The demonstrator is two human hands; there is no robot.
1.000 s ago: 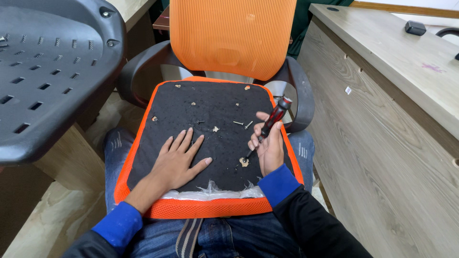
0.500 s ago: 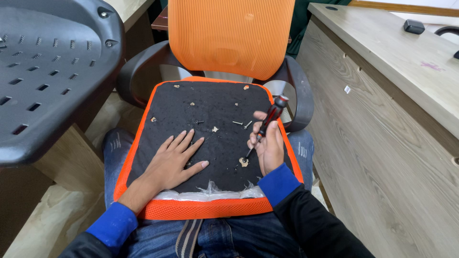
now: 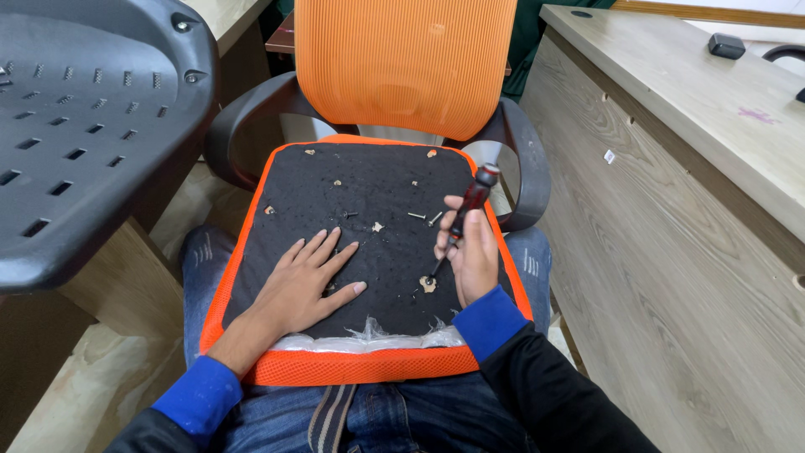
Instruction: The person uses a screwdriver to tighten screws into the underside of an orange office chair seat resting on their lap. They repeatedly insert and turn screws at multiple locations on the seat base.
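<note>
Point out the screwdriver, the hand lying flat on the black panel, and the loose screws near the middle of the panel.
screwdriver (image 3: 471, 204), head view, on the black and red handle.
left hand (image 3: 309, 280), head view, on the back of the hand.
loose screws (image 3: 426, 218), head view, on the pair lying beside the handle.

Bright, even indoor light falls from above — soft shadows only under the flat left hand and the dark grey perforated plastic shell, mild sheen on the pale wooden desk — and the view is sharp, with wide-angle bending toward the edges.
</note>
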